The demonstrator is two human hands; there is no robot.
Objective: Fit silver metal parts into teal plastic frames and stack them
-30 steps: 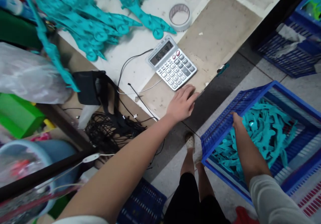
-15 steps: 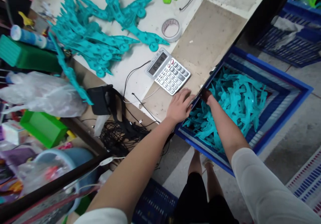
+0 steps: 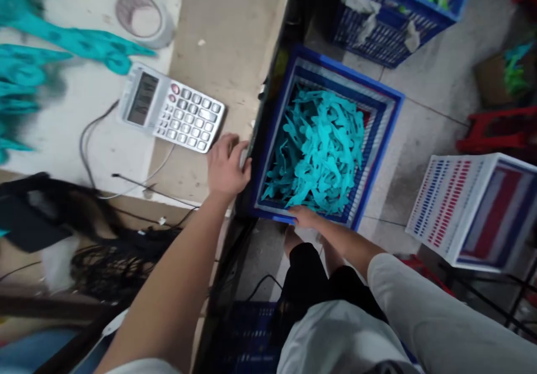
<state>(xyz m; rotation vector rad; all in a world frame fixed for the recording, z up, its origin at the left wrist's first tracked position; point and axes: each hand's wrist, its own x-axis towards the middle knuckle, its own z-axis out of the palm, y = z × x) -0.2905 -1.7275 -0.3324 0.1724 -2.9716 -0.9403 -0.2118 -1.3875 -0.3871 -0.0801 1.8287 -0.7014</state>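
Teal plastic pieces (image 3: 316, 153) lie heaped inside a blue plastic basket (image 3: 348, 69), just beside the bench (image 3: 226, 27). The right hand (image 3: 304, 216) grasps the near rim with curled fingers. The left hand (image 3: 229, 167) is half-closed at the side wall, grip unclear. Firm holding keeps the basket level.

Nothing's really readable here, folks: just past my left-hand fingers (image 3: 224, 150), the desk calculator (image 3: 180, 111) is showing digits on its display (image 3: 141, 99), but they're coming out too blurry, and the key labels are way too small to read.
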